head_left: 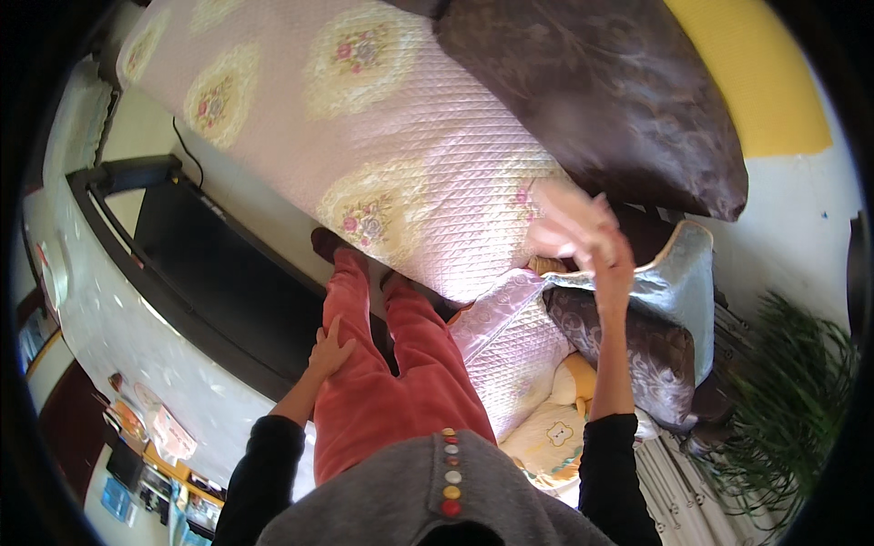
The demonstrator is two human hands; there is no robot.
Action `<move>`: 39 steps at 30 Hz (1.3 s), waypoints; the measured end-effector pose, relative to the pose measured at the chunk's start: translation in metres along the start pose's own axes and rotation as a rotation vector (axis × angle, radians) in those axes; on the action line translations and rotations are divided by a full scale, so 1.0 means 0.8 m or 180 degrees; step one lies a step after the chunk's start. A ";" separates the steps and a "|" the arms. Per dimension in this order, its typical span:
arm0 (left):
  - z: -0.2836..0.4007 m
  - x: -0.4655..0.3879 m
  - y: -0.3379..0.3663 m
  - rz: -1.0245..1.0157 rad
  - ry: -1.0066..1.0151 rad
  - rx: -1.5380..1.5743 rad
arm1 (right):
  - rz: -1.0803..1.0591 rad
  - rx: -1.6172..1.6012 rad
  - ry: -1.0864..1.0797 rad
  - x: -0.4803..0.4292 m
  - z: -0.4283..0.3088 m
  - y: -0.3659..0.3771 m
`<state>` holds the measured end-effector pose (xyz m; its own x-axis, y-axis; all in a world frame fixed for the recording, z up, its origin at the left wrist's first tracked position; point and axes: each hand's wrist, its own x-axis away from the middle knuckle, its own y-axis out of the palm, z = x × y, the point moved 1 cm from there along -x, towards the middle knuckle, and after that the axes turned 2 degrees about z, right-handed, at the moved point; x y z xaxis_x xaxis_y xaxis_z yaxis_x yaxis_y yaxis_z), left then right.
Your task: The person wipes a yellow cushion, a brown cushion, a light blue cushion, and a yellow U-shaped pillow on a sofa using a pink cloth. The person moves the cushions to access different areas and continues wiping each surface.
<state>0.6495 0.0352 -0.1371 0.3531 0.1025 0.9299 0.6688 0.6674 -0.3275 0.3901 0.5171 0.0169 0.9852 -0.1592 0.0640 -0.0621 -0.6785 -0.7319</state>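
My left hand (331, 349) rests on the thigh of my red trousers (403, 409), fingers spread, holding nothing. My right hand (612, 251) is stretched out to the right, over the corner where two quilted sofa covers meet. A blurred pale pink shape (563, 215) lies at its fingertips; whether it is a cloth or part of the hand, I cannot tell. Left of it spreads a pink quilted cover with flower prints (273, 164). A dark brown patterned cushion (601, 102) lies above the hand, and a light blue cloth with a tan edge (676, 273) hangs beside the wrist.
A second brown cushion (649, 355) and a cream cushion with a small face (546, 437) are at the lower right. Near the right edge stands a leafy green plant (785, 403), by a white radiator (666, 478). A black-framed table (225, 273) stands close to my legs at left.
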 end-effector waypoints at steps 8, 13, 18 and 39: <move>0.023 0.048 0.004 -0.0002 -0.0185 -0.0434 | 0.0975 0.0335 -0.0493 -0.044 0.079 0.069; 0.024 0.045 0.005 0.0087 0.0270 -0.0314 | -0.2520 -0.0233 0.2213 0.157 0.226 0.249; 0.035 0.038 0.011 0.0015 0.0581 -0.0494 | -0.3465 0.0262 0.2022 0.421 0.235 0.260; 0.014 0.022 -0.052 -0.0208 0.0774 0.0054 | 0.0586 -0.2110 0.1862 0.005 0.110 0.223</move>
<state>0.6206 0.0172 -0.1055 0.4579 -0.1202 0.8808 0.6849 0.6793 -0.2634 0.3973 0.4583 -0.1729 0.7231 -0.5225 0.4518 -0.4685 -0.8516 -0.2351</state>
